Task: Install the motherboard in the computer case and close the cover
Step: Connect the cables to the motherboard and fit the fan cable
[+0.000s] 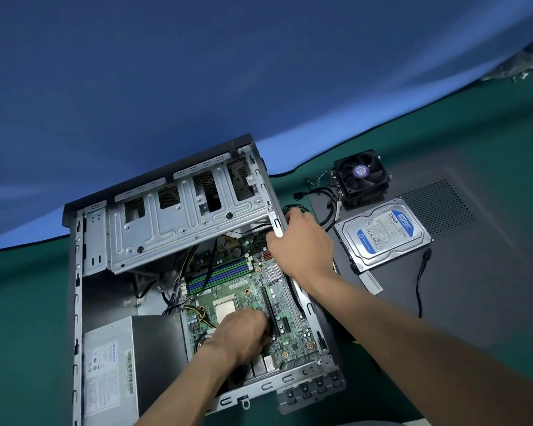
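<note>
**Two hands inside an open computer case**

Two surfaces fill the scene: a table [28, 302] under green cloth, and a blue backdrop [197, 72] rising behind it. The computer case [77, 272] lies on its side, open side up, its long axis running from the near edge away toward the backdrop, drive bays [179, 216] at the far end. The motherboard [246, 290] lies flat in the case's right half, its long slots following the same axis; a grey power supply [111, 373] sits near left.

To the right, the dark cover [474, 287] lies flat on the table, carrying a hard drive [382, 235] and a cooler fan [362, 176], just beside each other.

The left hand [243, 333] reaches in from below, fingers curled down onto the board beside the processor socket [225, 309]; whether it holds anything cannot be told. The right hand [302, 241] rests over the case's right wall, fingers bent around black cables [293, 207] there.
</note>
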